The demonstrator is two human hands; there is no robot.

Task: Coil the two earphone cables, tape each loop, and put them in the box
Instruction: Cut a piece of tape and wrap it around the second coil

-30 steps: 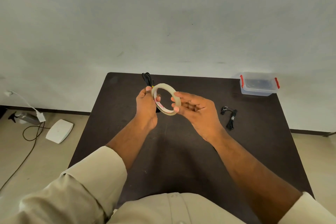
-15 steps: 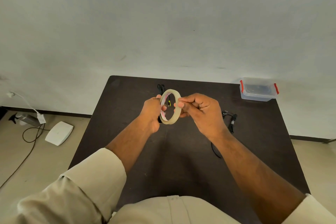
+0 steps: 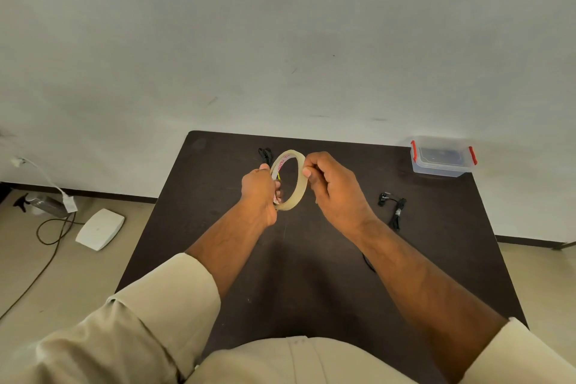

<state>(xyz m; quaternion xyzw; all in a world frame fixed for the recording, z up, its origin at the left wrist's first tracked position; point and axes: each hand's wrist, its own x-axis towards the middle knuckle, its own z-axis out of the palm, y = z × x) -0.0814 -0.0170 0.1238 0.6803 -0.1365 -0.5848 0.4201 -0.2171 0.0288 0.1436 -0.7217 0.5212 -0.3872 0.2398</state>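
Observation:
Above the dark table (image 3: 311, 259) my left hand (image 3: 258, 193) grips a clear tape roll (image 3: 299, 193) by its left rim, together with a coiled black earphone cable (image 3: 265, 154) whose loop sticks up behind the hand. My right hand (image 3: 333, 190) pinches the roll's right rim with curled fingers. A second black earphone cable (image 3: 396, 212) lies bundled on the table to the right of my right wrist. The clear box with red latches (image 3: 442, 159) sits at the table's far right corner.
A white wall rises behind the table. On the floor at left lie a white flat device (image 3: 99, 229), a black cord (image 3: 46, 227) and a spray bottle (image 3: 40, 204).
My right hand has curled from open fingers into a pinch on the tape roll's rim. The roll has turned more upright and edge-on between both hands.

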